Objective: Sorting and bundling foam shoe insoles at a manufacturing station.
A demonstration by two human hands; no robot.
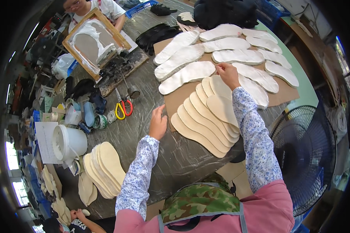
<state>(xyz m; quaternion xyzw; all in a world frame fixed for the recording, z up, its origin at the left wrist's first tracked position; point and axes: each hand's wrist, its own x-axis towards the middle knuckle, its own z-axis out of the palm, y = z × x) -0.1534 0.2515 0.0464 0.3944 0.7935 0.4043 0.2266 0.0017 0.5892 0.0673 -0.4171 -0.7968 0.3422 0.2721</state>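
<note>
1. Cream insoles [202, 119] fanned across near edge of cardboard sheet [177, 100], long axes slanting far-left to near-right.
2. Right hand [228, 75] seemingly nearer, narrowed at white insole [187, 77] tip over cardboard sheet; cannot tell if gripping.
3. Left hand [158, 123] loosely spread beside cardboard sheet's left edge.

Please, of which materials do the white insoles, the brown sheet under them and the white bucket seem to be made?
White insoles: probably fleece or plush, matte, as their surfaces look soft and slightly fuzzy.
Brown sheet: likely cardboard, matte, plain tan and flat.
White bucket: apparently plastic, smooth, with a soft sheen.
</note>
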